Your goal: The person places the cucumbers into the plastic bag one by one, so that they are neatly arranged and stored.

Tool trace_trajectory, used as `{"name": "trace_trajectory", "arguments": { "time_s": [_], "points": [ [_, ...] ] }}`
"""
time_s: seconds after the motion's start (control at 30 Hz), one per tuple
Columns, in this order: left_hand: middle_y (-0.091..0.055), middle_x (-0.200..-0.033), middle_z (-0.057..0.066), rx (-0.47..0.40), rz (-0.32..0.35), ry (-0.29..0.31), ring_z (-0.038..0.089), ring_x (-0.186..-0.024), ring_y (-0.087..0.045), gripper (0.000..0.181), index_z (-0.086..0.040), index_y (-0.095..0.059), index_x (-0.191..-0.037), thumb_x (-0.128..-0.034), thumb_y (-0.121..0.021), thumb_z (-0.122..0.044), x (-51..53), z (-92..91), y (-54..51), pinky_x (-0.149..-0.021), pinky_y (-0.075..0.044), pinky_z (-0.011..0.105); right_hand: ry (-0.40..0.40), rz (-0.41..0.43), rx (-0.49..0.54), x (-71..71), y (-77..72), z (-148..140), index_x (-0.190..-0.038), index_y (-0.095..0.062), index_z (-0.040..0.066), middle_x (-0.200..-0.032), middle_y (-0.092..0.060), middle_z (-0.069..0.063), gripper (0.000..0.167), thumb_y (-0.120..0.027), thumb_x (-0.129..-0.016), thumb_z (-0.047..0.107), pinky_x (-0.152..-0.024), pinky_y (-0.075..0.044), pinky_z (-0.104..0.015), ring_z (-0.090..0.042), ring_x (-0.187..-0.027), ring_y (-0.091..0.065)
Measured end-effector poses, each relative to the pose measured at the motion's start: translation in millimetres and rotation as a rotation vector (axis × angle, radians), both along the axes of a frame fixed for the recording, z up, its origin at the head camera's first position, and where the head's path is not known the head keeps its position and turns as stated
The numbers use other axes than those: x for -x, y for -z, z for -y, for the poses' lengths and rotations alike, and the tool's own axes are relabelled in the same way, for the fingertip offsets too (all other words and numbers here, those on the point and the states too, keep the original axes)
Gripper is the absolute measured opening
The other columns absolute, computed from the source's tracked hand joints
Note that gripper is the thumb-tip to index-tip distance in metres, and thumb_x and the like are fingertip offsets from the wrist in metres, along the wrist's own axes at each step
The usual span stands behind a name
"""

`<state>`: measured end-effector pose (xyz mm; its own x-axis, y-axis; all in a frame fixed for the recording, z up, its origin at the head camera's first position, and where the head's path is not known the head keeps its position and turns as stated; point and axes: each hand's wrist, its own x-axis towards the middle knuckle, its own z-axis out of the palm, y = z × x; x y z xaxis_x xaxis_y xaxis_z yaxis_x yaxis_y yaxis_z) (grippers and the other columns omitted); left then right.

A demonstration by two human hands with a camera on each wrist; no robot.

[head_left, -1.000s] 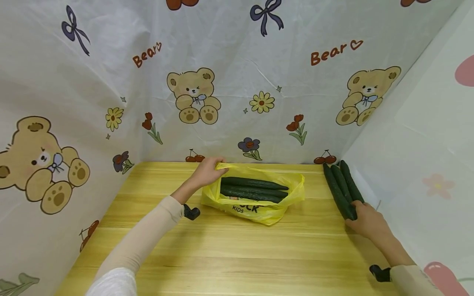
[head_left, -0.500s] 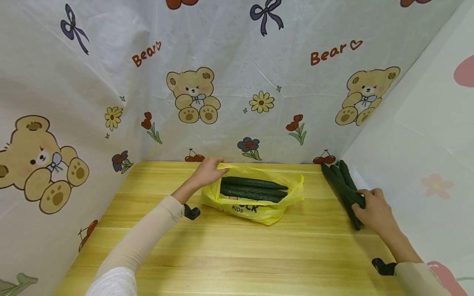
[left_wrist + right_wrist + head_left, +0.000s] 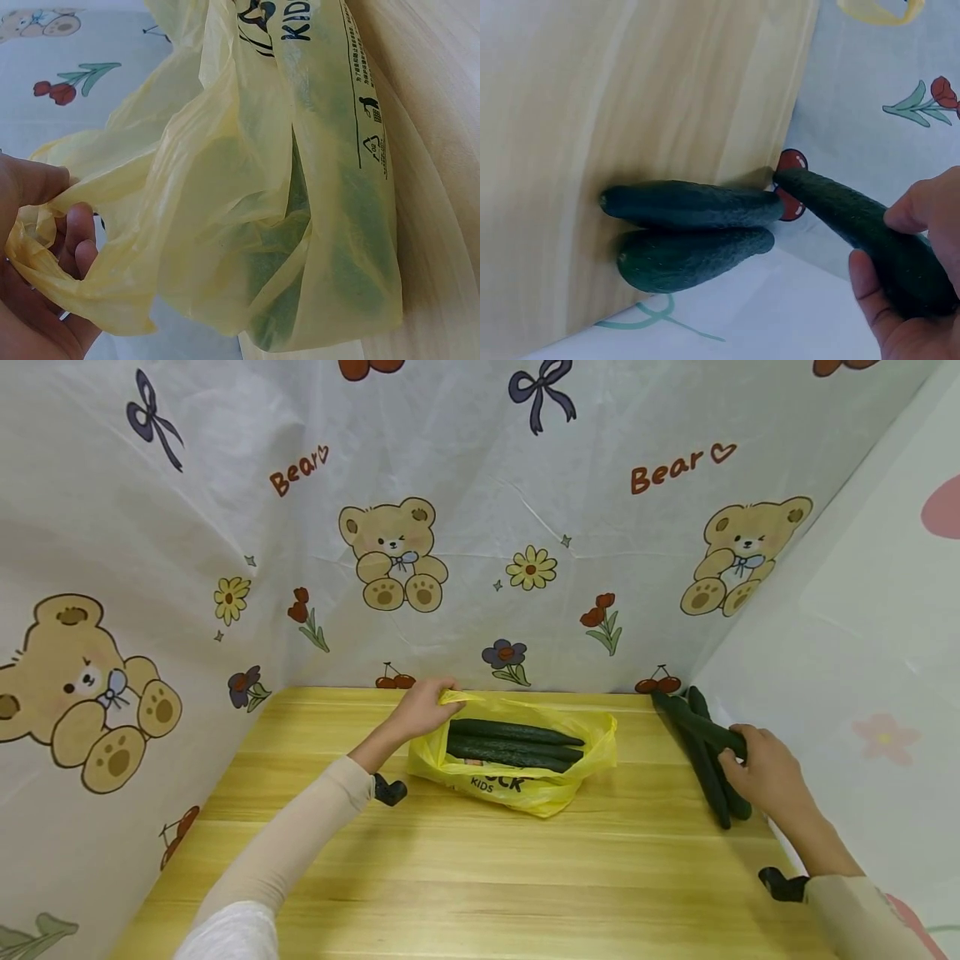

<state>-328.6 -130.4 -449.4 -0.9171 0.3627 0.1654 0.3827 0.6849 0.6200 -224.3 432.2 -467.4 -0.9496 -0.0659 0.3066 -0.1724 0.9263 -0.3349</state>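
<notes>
My left hand grips the handle edge of a yellow plastic bag and keeps its mouth spread. Inside the bag lie cucumbers, side by side; through the thin plastic they show green in the left wrist view. At the right, my right hand holds a cucumber by its near end, thumb on one side and fingers on the other. That cucumber is lifted at the near end and slants above two other cucumbers, which rest on the table.
The wooden table meets a printed cloth wall at the back. A white side wall rises close beside the right hand and the cucumbers.
My right hand has taken hold of one cucumber of the group and raised its near end, moving slightly right. The left hand and the bag stay in place.
</notes>
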Motion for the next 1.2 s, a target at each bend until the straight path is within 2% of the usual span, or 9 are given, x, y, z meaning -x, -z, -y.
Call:
{"name": "trace_trajectory", "arguments": {
  "time_s": [0.17,0.37,0.5,0.6,0.73,0.97,1.07,1.2],
  "points": [
    [-0.074,-0.106,0.006,-0.001,0.002,0.009,0.015,-0.059,-0.04,0.016,-0.019,-0.072,-0.116,-0.1064,-0.069,-0.031,0.0,-0.2,-1.4,-0.072,-0.044,0.039,0.015,-0.066,0.013,3.9,-6.7,1,-0.137,-0.058,-0.016,-0.114,-0.062,-0.04,0.047,-0.057,-0.101,0.014,-0.064,-0.051,-0.057,-0.041,-0.081,-0.065],
    [-0.076,-0.119,0.004,-0.004,0.0,-0.001,0.016,-0.073,-0.054,0.019,-0.019,-0.073,-0.121,-0.1059,-0.07,-0.031,0.2,0.3,-3.8,-0.081,-0.048,0.04,0.02,-0.165,0.042,4.0,-18.0,3,-0.135,-0.063,-0.013,-0.109,-0.065,-0.035,0.044,-0.06,-0.098,0.012,-0.064,-0.044,-0.043,-0.039,-0.08,-0.063],
    [-0.07,-0.099,0.004,-0.014,0.009,0.004,0.015,-0.063,-0.045,0.015,-0.019,-0.072,-0.116,-0.1063,-0.069,-0.03,-0.2,0.1,-4.6,-0.072,-0.044,0.038,0.025,-0.193,0.058,2.7,-26.7,5,-0.133,-0.065,-0.01,-0.106,-0.066,-0.032,0.043,-0.061,-0.097,0.013,-0.064,-0.041,-0.04,-0.035,-0.078,-0.06],
    [-0.059,-0.082,0.003,-0.029,0.007,0.012,0.015,-0.055,-0.035,0.012,-0.018,-0.07,-0.11,-0.1066,-0.069,-0.03,-0.3,-0.8,-5.4,-0.065,-0.04,0.037,0.02,-0.203,0.069,2.7,-32.4,7,-0.132,-0.066,-0.008,-0.105,-0.067,-0.03,0.042,-0.061,-0.097,0.013,-0.063,-0.04,-0.037,-0.033,-0.077,-0.059],
    [-0.054,-0.079,0.0,-0.026,-0.007,0.016,0.013,-0.055,-0.032,0.011,-0.019,-0.069,-0.107,-0.1067,-0.069,-0.03,0.2,-1.3,-4.9,-0.066,-0.039,0.037,0.009,-0.205,0.073,2.3,-37.0,9,-0.133,-0.067,-0.006,-0.107,-0.068,-0.029,0.042,-0.063,-0.097,0.013,-0.063,-0.039,-0.034,-0.029,-0.076,-0.058],
    [-0.052,-0.078,-0.001,-0.011,-0.019,0.018,0.013,-0.055,-0.031,0.01,-0.019,-0.068,-0.105,-0.1066,-0.069,-0.029,-0.3,1.1,-4.2,-0.066,-0.038,0.036,-0.003,-0.229,0.096,-1.1,-40.5,15,-0.135,-0.069,-0.001,-0.11,-0.07,-0.025,0.041,-0.066,-0.097,0.014,-0.062,-0.037,-0.027,-0.003,-0.077,-0.051],
    [-0.053,-0.077,0.001,-0.013,-0.015,0.011,0.013,-0.055,-0.031,0.01,-0.019,-0.069,-0.106,-0.1066,-0.069,-0.029,-0.5,2.5,-3.7,-0.064,-0.037,0.036,-0.016,-0.242,0.102,-2.4,-43.9,21,-0.136,-0.069,0.001,-0.111,-0.07,-0.024,0.041,-0.067,-0.097,0.014,-0.061,-0.037,-0.026,0.004,-0.079,-0.049],
    [-0.062,-0.087,0.001,-0.004,-0.018,0.008,0.014,-0.058,-0.034,0.011,-0.019,-0.07,-0.108,-0.1064,-0.069,-0.029,-1.0,2.8,-3.1,-0.068,-0.039,0.037,-0.042,-0.245,0.111,-4.7,-49.1,28,-0.137,-0.069,0.002,-0.113,-0.07,-0.022,0.04,-0.068,-0.099,0.015,-0.06,-0.037,-0.023,0.01,-0.08,-0.045]
  ]
}}
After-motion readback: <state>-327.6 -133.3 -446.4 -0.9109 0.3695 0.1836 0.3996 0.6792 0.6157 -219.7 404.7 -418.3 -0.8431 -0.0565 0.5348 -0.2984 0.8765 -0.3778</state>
